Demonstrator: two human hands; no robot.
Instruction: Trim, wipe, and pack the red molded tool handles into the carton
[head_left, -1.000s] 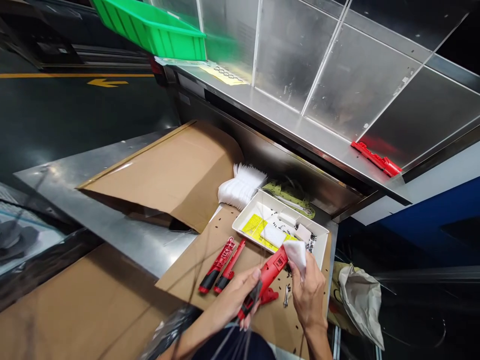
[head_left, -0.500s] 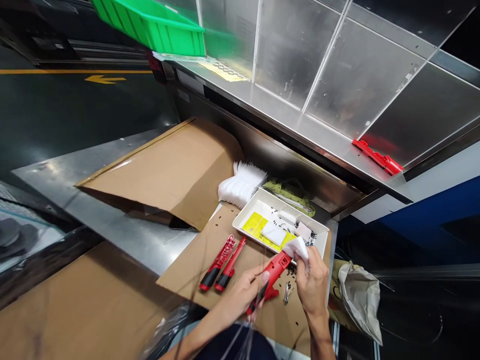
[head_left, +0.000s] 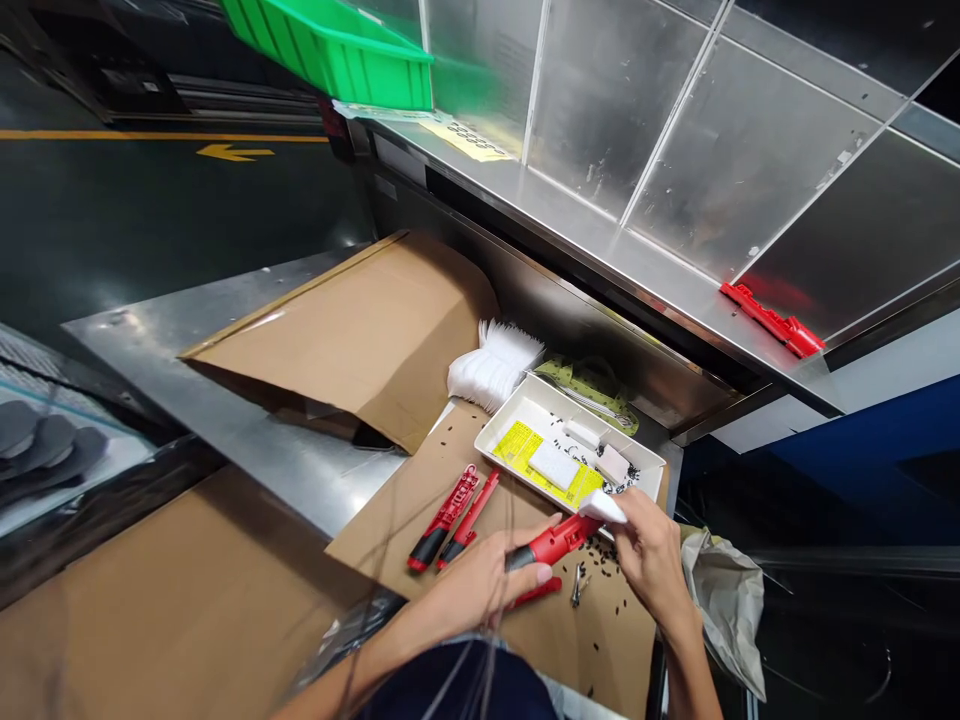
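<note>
My left hand (head_left: 499,570) is wrapped round the dark end of a red and black plastic casing (head_left: 559,540), which points up to the right. Pinched in my right hand (head_left: 651,548) is a white wipe (head_left: 602,507), pressed against the casing's red far end. Under my left hand another red part (head_left: 541,592) lies on the cardboard, partly hidden. To the left rest two more red and black casing pieces, one (head_left: 444,518) showing its ribbed inside and a slimmer one (head_left: 469,520) beside it. Small metal tweezers or clip (head_left: 577,585) lie below the casing.
A white tray (head_left: 499,425) with white blocks and black bits stands just beyond my hands. Behind it are a stack of white wipes (head_left: 495,365) and a yellow-green pouch (head_left: 589,390). A big brown paper bag (head_left: 337,330) lies left. Another red part (head_left: 772,320) rests on the metal shelf.
The casing has turned to a flatter angle in my left hand. The wipe has shifted around its far end with my right hand. The whole view has moved slightly.
</note>
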